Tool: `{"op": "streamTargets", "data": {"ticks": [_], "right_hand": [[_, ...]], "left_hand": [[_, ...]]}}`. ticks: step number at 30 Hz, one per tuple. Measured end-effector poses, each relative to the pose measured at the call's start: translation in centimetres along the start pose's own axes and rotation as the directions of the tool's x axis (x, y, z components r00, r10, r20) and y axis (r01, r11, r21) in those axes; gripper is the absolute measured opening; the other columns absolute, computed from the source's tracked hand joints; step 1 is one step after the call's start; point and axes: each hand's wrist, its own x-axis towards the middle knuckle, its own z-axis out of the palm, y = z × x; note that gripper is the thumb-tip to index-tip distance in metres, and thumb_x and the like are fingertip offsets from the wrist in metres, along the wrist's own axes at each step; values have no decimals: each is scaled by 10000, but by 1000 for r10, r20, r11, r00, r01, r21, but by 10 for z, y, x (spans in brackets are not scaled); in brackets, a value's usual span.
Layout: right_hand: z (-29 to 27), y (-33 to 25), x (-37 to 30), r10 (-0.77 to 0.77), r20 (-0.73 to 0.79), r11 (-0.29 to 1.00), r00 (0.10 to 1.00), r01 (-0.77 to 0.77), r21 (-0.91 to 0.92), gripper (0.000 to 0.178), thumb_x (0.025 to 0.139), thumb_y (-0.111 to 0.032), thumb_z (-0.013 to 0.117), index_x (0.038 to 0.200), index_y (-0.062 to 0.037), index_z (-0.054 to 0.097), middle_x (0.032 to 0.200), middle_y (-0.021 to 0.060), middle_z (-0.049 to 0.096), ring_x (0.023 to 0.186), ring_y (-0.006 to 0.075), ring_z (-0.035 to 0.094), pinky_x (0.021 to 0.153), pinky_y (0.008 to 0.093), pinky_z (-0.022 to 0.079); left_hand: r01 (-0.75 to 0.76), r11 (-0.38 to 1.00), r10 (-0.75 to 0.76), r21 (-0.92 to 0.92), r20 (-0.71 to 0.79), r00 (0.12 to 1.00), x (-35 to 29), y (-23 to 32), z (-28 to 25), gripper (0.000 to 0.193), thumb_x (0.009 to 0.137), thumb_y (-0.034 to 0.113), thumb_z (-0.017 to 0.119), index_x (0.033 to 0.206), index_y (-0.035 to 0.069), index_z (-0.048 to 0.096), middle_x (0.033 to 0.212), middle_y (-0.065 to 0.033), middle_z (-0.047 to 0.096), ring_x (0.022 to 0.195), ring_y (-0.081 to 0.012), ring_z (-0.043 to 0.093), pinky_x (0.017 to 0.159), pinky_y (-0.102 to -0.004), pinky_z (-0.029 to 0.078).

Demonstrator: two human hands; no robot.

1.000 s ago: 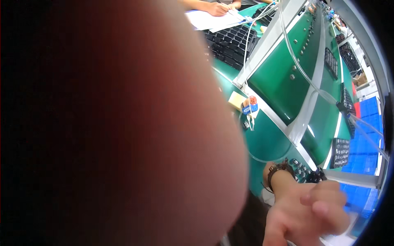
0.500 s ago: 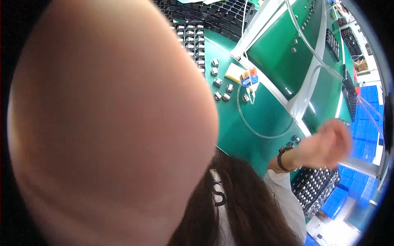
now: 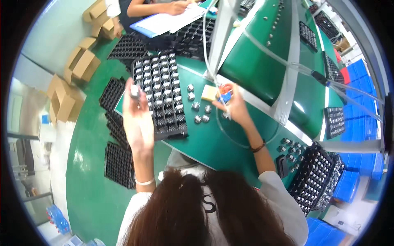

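Note:
My left hand [image 3: 138, 123] is palm up beside the left edge of a black compartment tray [image 3: 171, 133], its fingers closed on a small shiny metal part [image 3: 134, 91]. Rows of similar metal parts fill much of that tray, while its near rows look dark. To the right, the fingers of my right hand [image 3: 239, 110] curl round a small blue-and-orange object [image 3: 225, 96], partly hidden by them. A yellow sponge block [image 3: 209, 93] lies against that object's left side. Several loose metal parts [image 3: 196, 105] rest on the green table between the tray and my right hand.
Another loaded black tray [image 3: 312, 172] and more loose parts [image 3: 290, 150] are at my right. Clear tubing [image 3: 262, 47] crosses above a green belt [image 3: 258, 67]. Across the table, another person's hand [image 3: 177, 7] is over papers [image 3: 174, 21]. Cardboard boxes [image 3: 67, 98] stand left.
A large blurred arm shape covering the left side is gone, and my left hand now shows beside the tray with a metal part. My right hand has moved left onto the blue-and-orange object.

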Motion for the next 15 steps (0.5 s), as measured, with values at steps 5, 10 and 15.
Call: {"op": "streamTargets", "data": {"ticks": [5, 10, 15], "right_hand": [[14, 15, 13, -53, -125, 994, 991, 40, -103, 266, 737, -124, 710, 914, -12, 547, 787, 71, 588, 732, 134, 564, 684, 297, 469], [-39, 68, 63, -36, -394, 999, 918, 35, -10, 228, 794, -140, 669, 942, -27, 538, 787, 17, 551, 714, 79, 508, 640, 222, 433], [-103, 111, 105, 33, -609, 929, 793, -250, -274, 377, 773, -300, 673, 1024, -38, 571, 810, 118, 632, 754, 211, 618, 729, 316, 461]], "left_hand": [[324, 945, -325, 36, 22, 946, -15, -39, -40, 426, 922, 160, 501, 1305, 9, 395, 1111, -49, 524, 909, -105, 513, 829, -204, 428], [484, 866, -491, 126, 30, 871, -18, -64, -36, 400, 901, 133, 527, 1260, -6, 421, 1153, -91, 546, 968, -138, 551, 854, -200, 448], [531, 842, -538, 94, 81, 839, -14, -82, -34, 404, 907, 168, 525, 1258, -2, 420, 1166, -97, 541, 1017, -144, 530, 954, -244, 393]]}}
